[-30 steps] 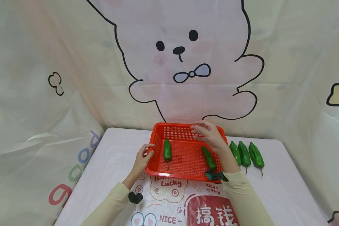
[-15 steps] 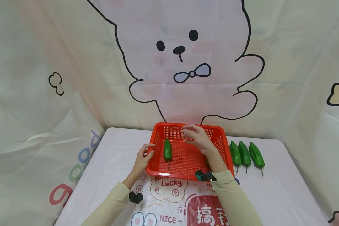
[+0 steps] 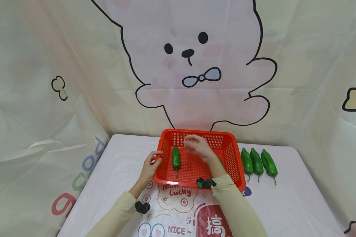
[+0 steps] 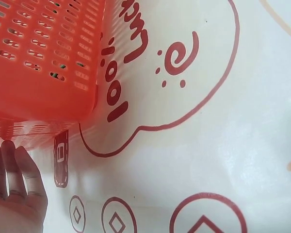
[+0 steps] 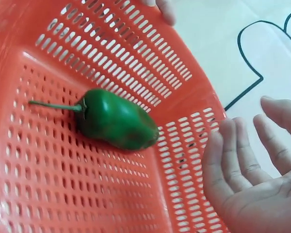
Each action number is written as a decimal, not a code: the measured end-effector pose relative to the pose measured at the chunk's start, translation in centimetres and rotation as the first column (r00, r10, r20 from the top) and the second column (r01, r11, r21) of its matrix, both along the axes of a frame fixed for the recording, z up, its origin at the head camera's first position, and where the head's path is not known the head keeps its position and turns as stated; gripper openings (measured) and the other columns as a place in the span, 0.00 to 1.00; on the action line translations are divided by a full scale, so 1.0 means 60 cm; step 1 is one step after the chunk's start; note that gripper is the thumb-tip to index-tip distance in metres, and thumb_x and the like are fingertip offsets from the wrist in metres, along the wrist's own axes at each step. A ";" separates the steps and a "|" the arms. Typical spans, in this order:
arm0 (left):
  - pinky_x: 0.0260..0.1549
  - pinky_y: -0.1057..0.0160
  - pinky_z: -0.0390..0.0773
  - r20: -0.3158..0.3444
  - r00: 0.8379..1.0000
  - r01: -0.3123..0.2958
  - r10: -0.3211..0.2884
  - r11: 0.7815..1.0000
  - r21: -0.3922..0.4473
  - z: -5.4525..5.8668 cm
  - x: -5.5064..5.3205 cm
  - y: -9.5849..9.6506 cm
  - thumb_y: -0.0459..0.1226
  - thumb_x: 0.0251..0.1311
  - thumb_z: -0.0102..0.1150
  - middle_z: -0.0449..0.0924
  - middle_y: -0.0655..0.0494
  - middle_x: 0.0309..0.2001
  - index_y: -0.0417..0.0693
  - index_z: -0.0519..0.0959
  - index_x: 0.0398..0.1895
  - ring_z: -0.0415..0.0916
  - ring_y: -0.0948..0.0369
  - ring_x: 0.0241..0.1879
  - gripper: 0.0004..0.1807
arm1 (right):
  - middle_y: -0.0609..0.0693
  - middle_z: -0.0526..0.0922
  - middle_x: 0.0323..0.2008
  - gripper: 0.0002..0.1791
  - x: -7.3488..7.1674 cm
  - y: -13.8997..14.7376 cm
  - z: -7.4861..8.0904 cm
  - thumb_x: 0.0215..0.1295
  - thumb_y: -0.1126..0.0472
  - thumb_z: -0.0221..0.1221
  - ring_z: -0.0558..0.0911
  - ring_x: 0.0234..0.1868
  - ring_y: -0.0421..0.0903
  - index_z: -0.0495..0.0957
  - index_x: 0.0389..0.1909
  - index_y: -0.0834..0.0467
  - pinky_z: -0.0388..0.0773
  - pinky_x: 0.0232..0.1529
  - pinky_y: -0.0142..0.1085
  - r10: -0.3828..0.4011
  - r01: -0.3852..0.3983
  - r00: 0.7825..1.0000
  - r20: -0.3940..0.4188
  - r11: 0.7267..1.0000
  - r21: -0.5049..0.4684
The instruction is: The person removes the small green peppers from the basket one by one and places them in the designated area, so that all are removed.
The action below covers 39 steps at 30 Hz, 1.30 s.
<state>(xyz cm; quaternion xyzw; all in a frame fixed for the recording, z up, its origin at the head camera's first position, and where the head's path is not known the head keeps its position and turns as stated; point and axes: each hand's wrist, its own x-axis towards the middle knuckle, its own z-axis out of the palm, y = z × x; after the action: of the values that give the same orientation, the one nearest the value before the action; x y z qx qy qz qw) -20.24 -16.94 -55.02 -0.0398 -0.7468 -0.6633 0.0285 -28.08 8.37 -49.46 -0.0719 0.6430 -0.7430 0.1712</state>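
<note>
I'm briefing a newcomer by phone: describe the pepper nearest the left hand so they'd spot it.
On the white table sits a red perforated basket. Inside, along its left side, a green pepper points its stem toward the person. It is the leftmost one; another pepper inside is mostly hidden by the right arm, and three peppers lie outside, to the right.

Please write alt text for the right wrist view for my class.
A green pepper lies in a red perforated basket, stem pointing left. The empty right grip is at lower right; the left grip touches the basket at top.
</note>
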 end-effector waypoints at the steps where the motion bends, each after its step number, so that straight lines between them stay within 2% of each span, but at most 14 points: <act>1: 0.45 0.39 0.81 -0.004 1.000 -0.001 0.001 1.000 0.000 0.000 0.001 0.000 0.30 0.74 0.53 0.72 0.34 0.56 0.42 0.72 0.63 0.73 0.33 0.51 0.17 | 0.70 0.77 0.57 0.23 -0.002 -0.004 -0.003 0.74 0.66 0.59 0.81 0.53 0.57 0.69 0.66 0.71 0.76 0.58 0.55 0.007 -0.007 1.000 0.005 1.000 0.005; 5: 0.45 0.41 0.82 0.001 1.000 -0.006 0.006 1.000 0.004 0.000 0.002 0.000 0.32 0.74 0.54 0.73 0.37 0.55 0.44 0.73 0.62 0.74 0.33 0.51 0.16 | 0.66 0.78 0.55 0.25 -0.009 -0.017 -0.010 0.73 0.66 0.60 0.82 0.53 0.56 0.69 0.66 0.71 0.69 0.62 0.62 0.030 -0.030 0.999 0.012 0.999 0.023; 8: 0.45 0.42 0.82 0.008 1.000 -0.005 0.005 1.000 0.000 0.000 0.002 -0.001 0.33 0.74 0.54 0.73 0.38 0.56 0.45 0.73 0.63 0.73 0.34 0.52 0.16 | 0.61 0.80 0.54 0.26 -0.016 -0.024 -0.010 0.72 0.64 0.63 0.80 0.55 0.58 0.71 0.66 0.69 0.71 0.61 0.61 0.037 -0.037 0.999 0.008 0.998 0.047; 11: 0.46 0.41 0.82 0.022 1.000 -0.003 0.002 1.000 0.003 0.001 0.001 -0.001 0.33 0.75 0.53 0.72 0.37 0.57 0.45 0.73 0.63 0.73 0.34 0.52 0.16 | 0.60 0.80 0.54 0.26 -0.025 -0.029 -0.013 0.71 0.63 0.64 0.79 0.57 0.59 0.72 0.66 0.67 0.75 0.58 0.57 0.070 -0.064 0.996 -0.054 0.991 0.115; 15: 0.47 0.38 0.80 0.033 0.999 -0.003 0.003 1.000 0.009 0.002 0.000 -0.001 0.31 0.75 0.53 0.71 0.34 0.57 0.44 0.72 0.64 0.72 0.34 0.52 0.17 | 0.64 0.76 0.60 0.27 -0.036 -0.034 -0.022 0.70 0.63 0.65 0.76 0.60 0.60 0.71 0.66 0.68 0.75 0.58 0.58 0.178 -0.137 0.970 -0.164 0.962 0.236; 18: 0.48 0.34 0.78 0.036 0.999 0.004 -0.005 1.000 0.026 0.005 0.001 -0.001 0.30 0.75 0.52 0.70 0.31 0.58 0.40 0.71 0.65 0.70 0.31 0.53 0.18 | 0.67 0.72 0.64 0.28 -0.040 -0.036 -0.030 0.69 0.64 0.66 0.74 0.61 0.60 0.71 0.67 0.67 0.74 0.58 0.59 0.237 -0.175 0.953 -0.190 0.939 0.294; 21: 0.49 0.32 0.76 0.043 0.999 0.023 -0.025 0.999 0.033 0.019 0.005 0.000 0.29 0.75 0.52 0.69 0.29 0.59 0.38 0.71 0.65 0.68 0.29 0.55 0.18 | 0.67 0.71 0.66 0.30 -0.042 -0.037 -0.037 0.67 0.64 0.67 0.71 0.64 0.64 0.70 0.68 0.66 0.76 0.58 0.56 0.265 -0.196 0.947 -0.181 0.924 0.327; 23: 0.49 0.32 0.76 0.045 0.998 0.035 -0.036 0.999 0.028 0.035 0.011 0.002 0.29 0.74 0.52 0.69 0.29 0.60 0.36 0.70 0.65 0.68 0.29 0.55 0.18 | 0.66 0.70 0.66 0.32 -0.043 -0.037 -0.042 0.66 0.63 0.68 0.69 0.66 0.65 0.70 0.69 0.64 0.77 0.57 0.53 0.279 -0.208 0.945 -0.172 0.915 0.346; 28: 0.50 0.33 0.76 0.036 0.998 0.047 -0.047 0.999 0.008 0.064 0.025 0.006 0.29 0.74 0.52 0.69 0.27 0.60 0.34 0.70 0.64 0.69 0.29 0.55 0.18 | 0.66 0.68 0.67 0.37 -0.045 -0.035 -0.052 0.64 0.62 0.70 0.68 0.66 0.65 0.67 0.73 0.60 0.79 0.55 0.52 0.287 -0.222 0.949 -0.127 0.900 0.376; 36: 0.49 0.31 0.75 0.011 0.999 0.048 -0.048 0.999 0.019 0.058 0.024 0.004 0.29 0.74 0.52 0.68 0.26 0.60 0.33 0.70 0.64 0.68 0.28 0.54 0.18 | 0.67 0.70 0.63 0.42 -0.042 -0.038 -0.070 0.61 0.61 0.72 0.72 0.61 0.63 0.64 0.74 0.61 0.81 0.50 0.53 0.291 -0.211 0.951 -0.102 0.857 0.470; 39: 0.49 0.31 0.75 0.008 0.999 0.053 -0.053 0.998 0.027 0.057 0.022 0.003 0.28 0.74 0.51 0.68 0.25 0.60 0.32 0.70 0.64 0.68 0.27 0.54 0.18 | 0.65 0.70 0.63 0.44 -0.043 -0.046 -0.076 0.61 0.59 0.73 0.72 0.61 0.61 0.63 0.75 0.59 0.80 0.53 0.52 0.290 -0.197 0.951 -0.108 0.837 0.510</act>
<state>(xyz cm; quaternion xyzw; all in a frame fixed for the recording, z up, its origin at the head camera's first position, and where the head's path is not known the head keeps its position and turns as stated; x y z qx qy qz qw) -18.89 -16.76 -51.58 -0.0565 -0.7367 -0.6738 0.0081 -30.65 5.62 -54.00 -0.1746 0.8093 -0.5167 0.2180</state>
